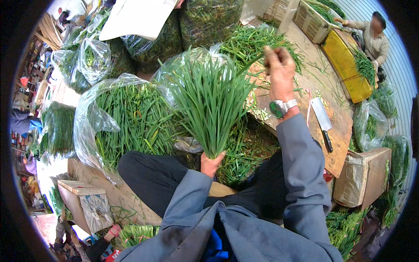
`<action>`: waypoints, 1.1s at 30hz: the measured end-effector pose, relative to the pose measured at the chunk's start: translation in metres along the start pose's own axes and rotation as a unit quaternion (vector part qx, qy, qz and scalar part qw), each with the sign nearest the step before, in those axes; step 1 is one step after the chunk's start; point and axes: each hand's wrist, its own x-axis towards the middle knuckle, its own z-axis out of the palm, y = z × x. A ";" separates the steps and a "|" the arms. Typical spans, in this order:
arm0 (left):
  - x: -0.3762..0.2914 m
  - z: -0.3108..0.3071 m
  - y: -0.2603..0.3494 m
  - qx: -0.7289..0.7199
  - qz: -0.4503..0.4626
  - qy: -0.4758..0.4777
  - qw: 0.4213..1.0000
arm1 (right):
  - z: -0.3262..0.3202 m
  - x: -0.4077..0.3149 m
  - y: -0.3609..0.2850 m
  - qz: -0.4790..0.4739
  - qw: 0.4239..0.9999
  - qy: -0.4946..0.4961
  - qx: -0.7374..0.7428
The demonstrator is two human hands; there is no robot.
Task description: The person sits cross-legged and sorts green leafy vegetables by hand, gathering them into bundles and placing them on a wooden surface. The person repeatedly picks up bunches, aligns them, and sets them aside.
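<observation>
My left hand [211,164] is wrapped around the lower end of a large fanned bunch of garlic chives [209,108], whose leaf tips point away from me. My right hand [280,64], with a watch [278,109] on its wrist, is raised beyond the bunch's right side. Its fingers pinch a few chive leaves [250,65], slightly blurred. A wooden board [296,121] lies under my right forearm, with cut pale stem ends [261,113] scattered on it. On that board rests a cleaver [321,119] with a black handle, beside a pink tie [308,106].
To the left, an open plastic bag [95,121] holds many chives [134,121]. Loose trimmings [248,157] lie between my legs. Beyond stand large wrapped bundles [209,24] and a white sheet [137,19]. Another person [374,39] sits at right near a crate [312,23]. Boxes [361,177] flank me.
</observation>
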 end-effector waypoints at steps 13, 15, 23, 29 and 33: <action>0.002 0.000 -0.005 0.154 0.168 0.014 0.974 | -0.053 0.017 -0.031 -0.075 0.939 -0.122 -0.312; 0.003 0.001 -0.009 0.145 0.174 0.012 0.974 | -0.057 0.009 -0.031 -0.055 0.957 -0.137 -0.252; 0.003 0.003 -0.026 0.150 0.139 0.052 0.978 | -0.069 -0.002 -0.044 0.019 0.990 -0.123 -0.072; -0.002 0.006 -0.017 0.170 0.140 0.019 0.975 | -0.072 0.002 -0.016 -0.015 0.962 -0.184 -0.200; -0.005 0.008 -0.010 0.202 0.136 0.011 0.970 | -0.085 0.008 -0.004 0.011 0.922 -0.196 -0.333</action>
